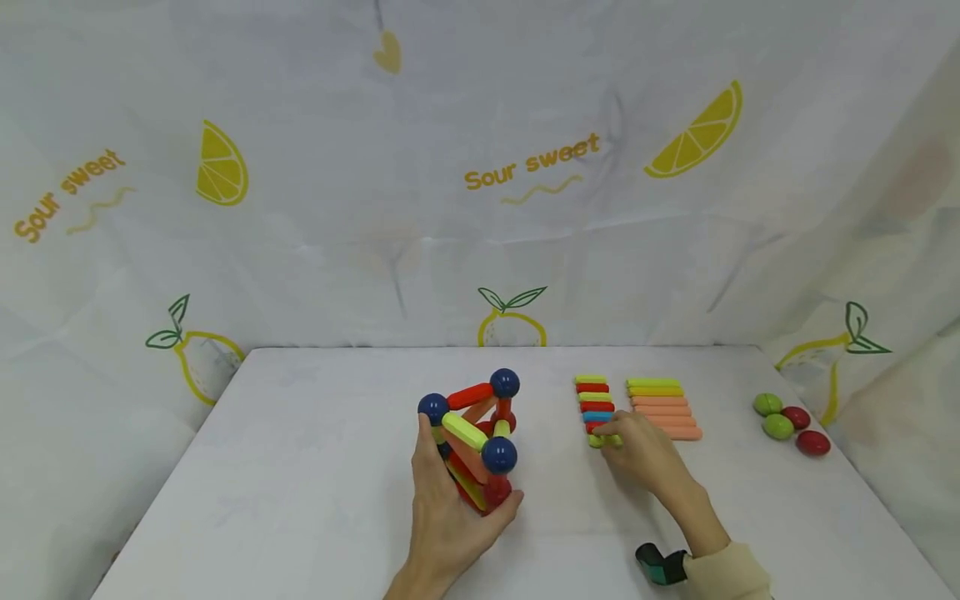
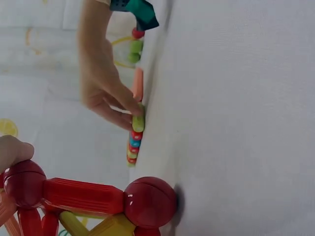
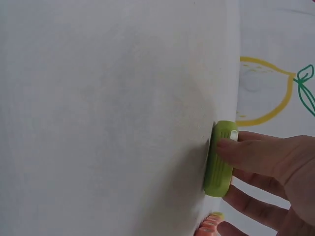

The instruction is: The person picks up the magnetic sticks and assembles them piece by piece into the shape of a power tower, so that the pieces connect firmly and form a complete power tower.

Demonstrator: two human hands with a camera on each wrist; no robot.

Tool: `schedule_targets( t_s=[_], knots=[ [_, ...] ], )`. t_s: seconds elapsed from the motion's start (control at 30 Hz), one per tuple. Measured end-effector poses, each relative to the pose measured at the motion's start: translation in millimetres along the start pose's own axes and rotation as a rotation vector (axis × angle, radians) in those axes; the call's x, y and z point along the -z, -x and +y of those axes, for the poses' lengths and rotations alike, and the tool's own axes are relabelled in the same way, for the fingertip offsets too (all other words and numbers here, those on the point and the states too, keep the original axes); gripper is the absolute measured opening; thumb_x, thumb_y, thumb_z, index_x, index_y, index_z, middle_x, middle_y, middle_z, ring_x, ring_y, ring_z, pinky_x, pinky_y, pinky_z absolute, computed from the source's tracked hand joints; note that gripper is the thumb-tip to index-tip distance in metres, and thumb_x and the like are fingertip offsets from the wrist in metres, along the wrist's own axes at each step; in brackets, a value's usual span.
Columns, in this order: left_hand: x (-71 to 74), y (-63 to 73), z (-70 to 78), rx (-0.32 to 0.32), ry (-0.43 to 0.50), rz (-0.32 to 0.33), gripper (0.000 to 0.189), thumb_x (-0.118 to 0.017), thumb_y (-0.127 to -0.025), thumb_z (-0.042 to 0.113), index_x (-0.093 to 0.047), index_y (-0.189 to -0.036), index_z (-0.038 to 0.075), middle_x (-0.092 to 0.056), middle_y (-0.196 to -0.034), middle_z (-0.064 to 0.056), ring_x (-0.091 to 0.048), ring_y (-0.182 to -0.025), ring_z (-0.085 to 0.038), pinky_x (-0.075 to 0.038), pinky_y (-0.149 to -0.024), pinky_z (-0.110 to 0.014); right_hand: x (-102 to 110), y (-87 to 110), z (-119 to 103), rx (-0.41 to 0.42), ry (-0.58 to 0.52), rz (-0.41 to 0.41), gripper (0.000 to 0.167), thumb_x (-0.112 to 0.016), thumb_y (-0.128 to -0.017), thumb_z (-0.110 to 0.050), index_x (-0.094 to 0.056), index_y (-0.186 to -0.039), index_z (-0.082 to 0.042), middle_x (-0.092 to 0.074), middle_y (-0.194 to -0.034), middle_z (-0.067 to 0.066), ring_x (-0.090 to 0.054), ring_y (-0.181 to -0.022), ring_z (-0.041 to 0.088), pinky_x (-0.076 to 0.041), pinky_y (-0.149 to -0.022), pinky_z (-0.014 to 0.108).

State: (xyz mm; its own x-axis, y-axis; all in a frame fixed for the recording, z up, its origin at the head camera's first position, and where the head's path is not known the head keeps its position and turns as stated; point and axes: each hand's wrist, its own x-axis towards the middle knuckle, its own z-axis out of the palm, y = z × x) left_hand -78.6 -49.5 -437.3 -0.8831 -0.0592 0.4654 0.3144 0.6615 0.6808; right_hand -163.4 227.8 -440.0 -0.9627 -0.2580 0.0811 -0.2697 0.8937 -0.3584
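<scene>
Holds a ball-and-stick frame (image 1: 464, 431) in the left grip (image 1: 448, 523), near the middle of the desk (image 1: 300, 467). Shows dark blue balls (image 1: 505, 383) at the frame's upper corners, red balls (image 2: 150, 201) lower down. Pinches a short green stick (image 3: 217, 181) in the right grip (image 1: 641, 452), at the near end of the row of short sticks (image 1: 595, 397). Has longer sticks (image 1: 660, 401), mostly salmon, just right of that row, with loose red and green balls (image 1: 778, 427) farther right. Wears a beige sleeve (image 1: 726, 575) on the right arm. Faces a lemon-printed cloth (image 1: 315, 275) beyond the desk.
</scene>
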Motion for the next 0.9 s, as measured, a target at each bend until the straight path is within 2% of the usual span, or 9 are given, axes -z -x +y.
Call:
schedule_targets(
  t_s=[0.13, 0.23, 0.37, 0.43, 0.53, 0.67, 0.73, 0.8, 0.9],
  knots=[
    [6.9, -4.4, -9.9, -0.119, 0.027, -0.045, 0.139, -0.095, -0.064, 0.03, -0.001, -0.164, 0.007, -0.039, -0.157, -0.015, -0.046, -0.142, -0.029, -0.052, -0.104, -0.055, -6, -0.4, 1, -0.017, 0.012, -0.024, 0.023, -0.086, -0.078, -0.006, -0.081, -0.1, -0.007, -0.073, -0.097, 0.006, -0.058, -0.08, 0.015, -0.052, -0.067, 0.031],
    [17.6, -9.3, -18.9, -0.211, 0.09, -0.17, 0.135, -0.094, -0.067, 0.025, -0.001, -0.164, 0.01, -0.038, -0.161, -0.012, -0.05, -0.141, -0.029, -0.054, -0.102, -0.054, -6, -0.1, -1, -0.027, 0.005, -0.05, 0.025, -0.086, -0.079, -0.009, -0.08, -0.103, -0.007, -0.074, -0.098, 0.005, -0.058, -0.08, 0.015, -0.053, -0.069, 0.033],
    [33.0, -14.9, -28.1, -0.335, 0.148, -0.318, 0.121, -0.089, -0.076, 0.015, -0.006, -0.163, 0.011, -0.023, -0.171, -0.012, -0.049, -0.143, -0.032, -0.056, -0.1, -0.052, 8, 2.4, -13, 0.011, -0.05, 0.001, 0.026, -0.083, -0.083, -0.012, -0.079, -0.109, -0.006, -0.074, -0.098, 0.003, -0.061, -0.082, 0.013, -0.057, -0.071, 0.033],
    [39.5, -15.9, -31.7, -0.384, 0.146, -0.348, 0.11, -0.085, -0.08, 0.012, -0.01, -0.161, 0.01, -0.021, -0.171, -0.014, -0.053, -0.141, -0.033, -0.056, -0.099, -0.05, 20, 3.7, -24, 0.07, -0.11, 0.076, 0.028, -0.081, -0.086, -0.011, -0.077, -0.113, -0.006, -0.074, -0.098, 0.003, -0.061, -0.082, 0.013, -0.057, -0.071, 0.031],
    [45.6, -16.9, -36.3, -0.414, 0.147, -0.372, 0.1, -0.081, -0.085, 0.007, -0.012, -0.159, 0.009, -0.03, -0.167, -0.019, -0.059, -0.133, -0.032, -0.058, -0.095, -0.047, 42, 4.5, -47, 0.178, -0.205, 0.221, 0.033, -0.081, -0.086, -0.009, -0.075, -0.118, -0.007, -0.074, -0.1, 0.0, -0.062, -0.085, 0.011, -0.059, -0.073, 0.028],
    [48.7, -18.9, -40.3, -0.405, 0.156, -0.383, 0.096, -0.078, -0.087, 0.003, -0.012, -0.157, 0.007, -0.048, -0.153, -0.022, -0.067, -0.122, -0.033, -0.06, -0.091, -0.046, 67, 6.5, -84, 0.36, -0.32, 0.417, 0.042, -0.083, -0.081, -0.001, -0.074, -0.122, -0.008, -0.074, -0.102, -0.003, -0.065, -0.088, 0.009, -0.057, -0.078, 0.015],
    [49.1, -19.9, -41.6, -0.401, 0.161, -0.381, 0.096, -0.077, -0.087, 0.0, -0.012, -0.157, 0.006, -0.055, -0.144, -0.023, -0.07, -0.117, -0.034, -0.06, -0.09, -0.047, 75, 7.2, -102, 0.473, -0.37, 0.476, 0.046, -0.084, -0.078, 0.004, -0.074, -0.121, -0.008, -0.074, -0.102, -0.002, -0.065, -0.087, 0.009, -0.054, -0.08, 0.01],
    [49.2, -20.8, -42.4, -0.398, 0.158, -0.377, 0.096, -0.076, -0.087, -0.001, -0.011, -0.157, 0.007, -0.058, -0.139, -0.022, -0.071, -0.114, -0.035, -0.061, -0.089, -0.047, 79, 7.4, -116, 0.575, -0.404, 0.485, 0.049, -0.084, -0.074, 0.007, -0.074, -0.12, -0.008, -0.075, -0.103, 0.0, -0.067, -0.088, 0.011, -0.052, -0.082, 0.008],
    [48.5, -22.4, -43.3, -0.41, 0.159, -0.367, 0.095, -0.075, -0.088, -0.003, -0.011, -0.157, 0.004, -0.061, -0.136, -0.021, -0.072, -0.112, -0.033, -0.061, -0.09, -0.046, 79, 6.8, -132, 0.669, -0.435, 0.413, 0.05, -0.084, -0.075, 0.007, -0.074, -0.121, -0.008, -0.074, -0.105, 0.002, -0.067, -0.091, 0.012, -0.053, -0.082, 0.01]
  ],
)
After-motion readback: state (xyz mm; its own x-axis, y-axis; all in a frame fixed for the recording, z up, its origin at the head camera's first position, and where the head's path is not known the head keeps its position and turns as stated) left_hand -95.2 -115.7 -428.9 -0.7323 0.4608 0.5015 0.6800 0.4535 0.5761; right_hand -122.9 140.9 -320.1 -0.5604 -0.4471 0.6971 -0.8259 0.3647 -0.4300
